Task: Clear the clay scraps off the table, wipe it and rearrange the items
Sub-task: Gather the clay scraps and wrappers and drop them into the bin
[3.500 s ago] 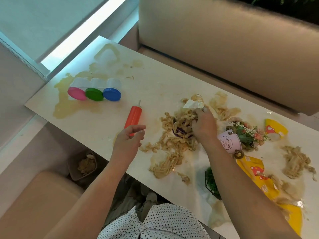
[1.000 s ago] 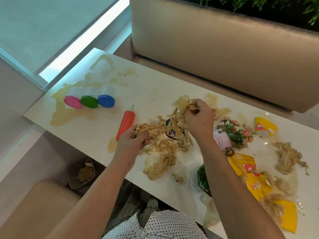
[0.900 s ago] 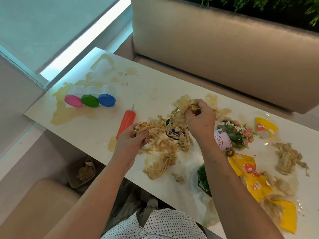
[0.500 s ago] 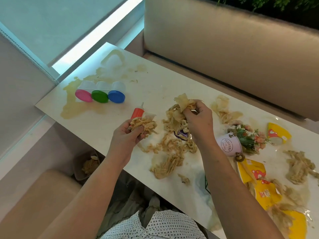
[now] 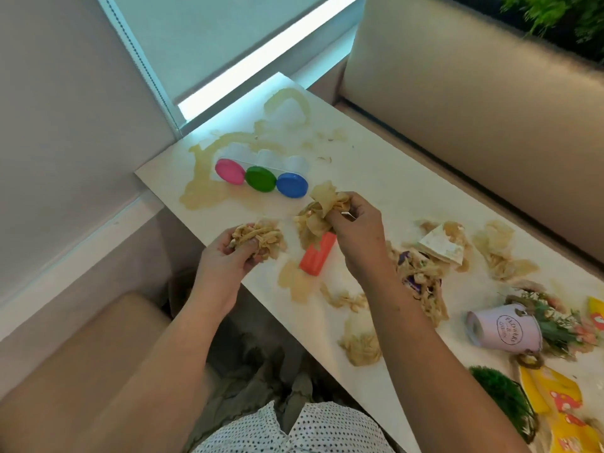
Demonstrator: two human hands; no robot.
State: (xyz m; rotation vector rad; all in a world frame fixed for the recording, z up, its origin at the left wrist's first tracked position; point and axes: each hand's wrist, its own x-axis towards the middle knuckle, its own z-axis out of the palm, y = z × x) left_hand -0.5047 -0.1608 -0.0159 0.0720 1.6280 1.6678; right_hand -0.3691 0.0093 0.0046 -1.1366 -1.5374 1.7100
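Both hands have swung toward the table's [image 5: 376, 171] end since half a second ago, each carrying its load along. The left hand [image 5: 225, 259] now hangs at the near edge, fingers curled up around a wad of clay scraps [image 5: 258, 238] that bulges out above its fingertips. The right hand [image 5: 358, 237], just beside it, pinches a bunch of clay strips [image 5: 322, 207] between thumb and curled fingers, the strips fanning out past the knuckles. An orange tube [image 5: 317, 259] lies on the table between the two hands, partly under the right one's load. Beyond both grips sit three tubs [image 5: 261, 178] with pink, green and blue lids. Behind the right wrist, loose scraps [image 5: 425, 282] litter the surface, and further back a pale pot [image 5: 503, 326] lies tipped over.
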